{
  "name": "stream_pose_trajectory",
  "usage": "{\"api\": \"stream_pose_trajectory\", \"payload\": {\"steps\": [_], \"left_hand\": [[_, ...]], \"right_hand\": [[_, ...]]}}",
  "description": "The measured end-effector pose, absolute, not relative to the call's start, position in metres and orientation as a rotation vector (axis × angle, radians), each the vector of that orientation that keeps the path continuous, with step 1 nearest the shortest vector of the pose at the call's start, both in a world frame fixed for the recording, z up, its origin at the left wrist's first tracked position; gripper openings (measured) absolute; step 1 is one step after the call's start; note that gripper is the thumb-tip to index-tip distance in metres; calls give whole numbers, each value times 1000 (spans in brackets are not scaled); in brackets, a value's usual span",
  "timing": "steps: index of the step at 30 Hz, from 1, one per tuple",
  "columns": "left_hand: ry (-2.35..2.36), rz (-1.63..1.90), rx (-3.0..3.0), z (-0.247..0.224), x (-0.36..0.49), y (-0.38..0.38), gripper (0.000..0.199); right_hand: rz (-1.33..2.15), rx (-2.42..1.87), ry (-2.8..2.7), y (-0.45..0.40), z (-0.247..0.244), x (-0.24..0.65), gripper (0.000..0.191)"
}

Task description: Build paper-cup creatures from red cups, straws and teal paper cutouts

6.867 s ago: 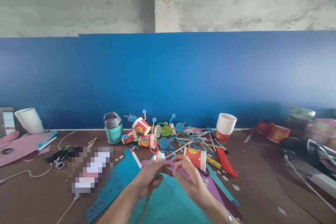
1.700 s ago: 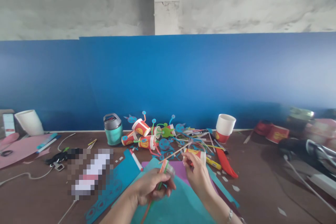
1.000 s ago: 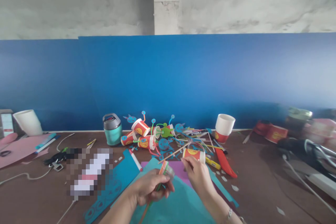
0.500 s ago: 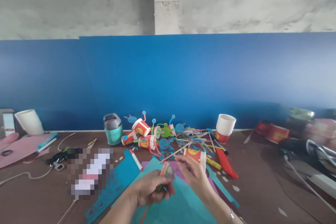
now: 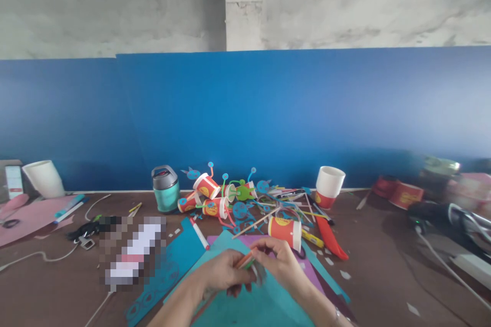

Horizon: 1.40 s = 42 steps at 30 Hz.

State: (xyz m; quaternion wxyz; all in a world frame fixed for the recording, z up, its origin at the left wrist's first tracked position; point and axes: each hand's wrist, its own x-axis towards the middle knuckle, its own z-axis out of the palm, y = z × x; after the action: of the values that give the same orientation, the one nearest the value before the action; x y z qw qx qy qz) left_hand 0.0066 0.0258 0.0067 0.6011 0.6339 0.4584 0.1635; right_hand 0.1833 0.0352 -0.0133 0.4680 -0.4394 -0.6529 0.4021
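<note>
My left hand (image 5: 226, 272) is closed around a thin orange strip (image 5: 245, 259), whose lower part trails toward the bottom edge. At the strip's upper end, the fingers of my right hand (image 5: 278, 260) are pinched. A small green and clear thing (image 5: 250, 264) shows between the hands, too blurred to name. Under both hands lie a teal paper sheet (image 5: 276, 301) and a purple sheet (image 5: 309, 271). Just beyond my right hand, a red and white paper cup (image 5: 284, 231) rests on its side.
Several paper cups with blue and green cut-outs (image 5: 215, 208) are piled at the back. A white cup (image 5: 330, 184) stands to the right, near a red pouch-like item (image 5: 330, 239). A teal flask (image 5: 165, 191), a marker (image 5: 199, 234) and a blurred-out phone-like object (image 5: 136, 250) are on the left.
My right hand has moved left and down to the orange strip, and its fingers have closed on the end. The fallen cup is less covered now.
</note>
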Motion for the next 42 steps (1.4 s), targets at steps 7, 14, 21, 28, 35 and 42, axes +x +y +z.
{"api": "stream_pose_trajectory", "payload": {"steps": [7,14,21,28,35,42], "left_hand": [[1502,959,2624,14,16,10,48],[1655,805,2839,-5,31,9,37],[1795,770,2592,-9,23,14,48],[1823,849,2484,-8,19,17,40],[1849,654,2525,-6,16,21,31],[1849,551,2370,2,23,15,27]], "right_hand": [[1154,-1093,-1130,50,-18,190,46],[1200,-1023,-1188,37,-6,184,41],[1006,-1008,-1357,35,-5,181,50],[1173,-1015,-1610,31,-9,178,46],[968,-1047,-1556,23,0,178,44],[730,-1042,-1689,22,-3,178,36]]}}
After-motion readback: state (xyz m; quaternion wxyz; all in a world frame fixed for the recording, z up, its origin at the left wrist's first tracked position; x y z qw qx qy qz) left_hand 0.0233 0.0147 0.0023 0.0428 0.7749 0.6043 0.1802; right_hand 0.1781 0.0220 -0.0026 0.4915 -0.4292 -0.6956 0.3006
